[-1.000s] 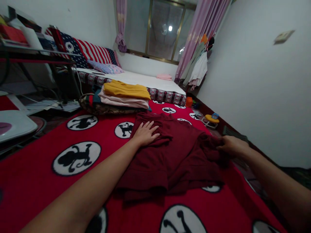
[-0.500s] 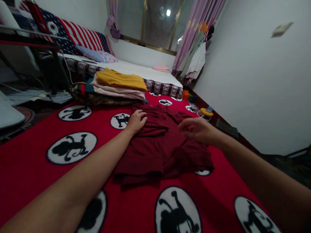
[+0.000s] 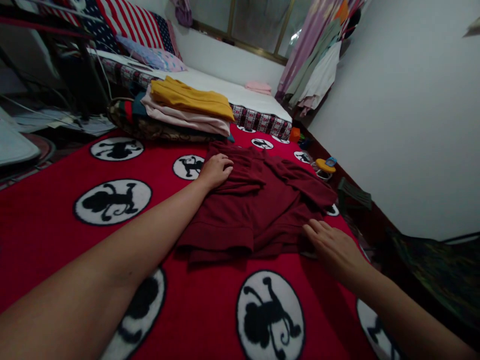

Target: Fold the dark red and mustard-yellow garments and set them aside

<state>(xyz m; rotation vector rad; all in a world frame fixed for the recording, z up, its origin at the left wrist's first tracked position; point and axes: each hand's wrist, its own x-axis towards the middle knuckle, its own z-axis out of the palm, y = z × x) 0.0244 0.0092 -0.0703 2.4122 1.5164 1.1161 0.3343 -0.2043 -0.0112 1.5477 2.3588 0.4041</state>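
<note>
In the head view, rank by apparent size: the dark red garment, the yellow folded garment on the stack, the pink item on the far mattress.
Largest to smallest:
1. dark red garment
2. yellow folded garment
3. pink item, though it lies farthest away, so its true size is unsure.

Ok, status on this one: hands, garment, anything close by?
Left hand flat on dark red garment. Right hand open at its near edge. Folded clothes stack just beyond.

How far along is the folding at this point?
Done: a stack of folded clothes sits beyond. In hand: the dark red garment, partly folded, left hand on its upper edge, right hand at its lower corner. Left: a sleeve lies spread and the hem looks unfolded.
</note>
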